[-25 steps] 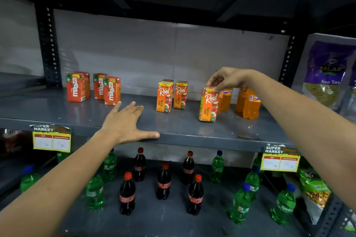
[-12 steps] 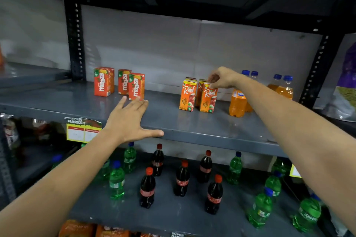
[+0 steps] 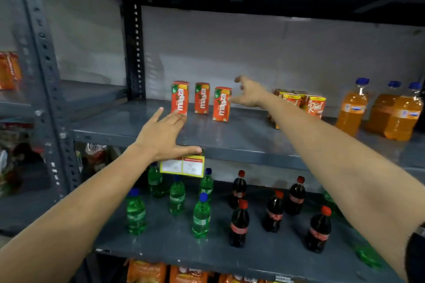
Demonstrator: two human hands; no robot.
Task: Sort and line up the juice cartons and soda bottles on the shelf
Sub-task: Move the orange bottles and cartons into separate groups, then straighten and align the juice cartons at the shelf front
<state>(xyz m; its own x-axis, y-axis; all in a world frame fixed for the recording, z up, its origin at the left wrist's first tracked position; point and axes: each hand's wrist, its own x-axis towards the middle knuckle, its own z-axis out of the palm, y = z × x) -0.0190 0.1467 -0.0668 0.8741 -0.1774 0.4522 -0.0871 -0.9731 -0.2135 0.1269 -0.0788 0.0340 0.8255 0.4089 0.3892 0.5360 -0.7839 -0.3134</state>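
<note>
Three red Maaza juice cartons (image 3: 202,98) stand upright at the left of the grey middle shelf (image 3: 230,142). My right hand (image 3: 249,92) hovers open just right of the rightmost Maaza carton (image 3: 221,104), fingers spread and holding nothing. Behind my right forearm stands a group of orange Real juice cartons (image 3: 316,106), partly hidden. Three orange soda bottles (image 3: 353,108) with blue caps stand at the far right. My left hand (image 3: 164,136) lies flat on the shelf's front edge, fingers apart, fingertips near the leftmost carton (image 3: 179,97).
On the lower shelf (image 3: 174,246) stand several green soda bottles (image 3: 201,216) at left and several dark cola bottles (image 3: 239,223) at right. A yellow price tag (image 3: 182,166) hangs under my left hand. A perforated steel upright (image 3: 135,53) borders the shelf's left end. Orange packets (image 3: 147,271) sit below.
My right hand let go of the Real carton and swung left toward the Maaza cartons, opening its fingers. The view shifted left. My left hand stayed on the shelf edge.
</note>
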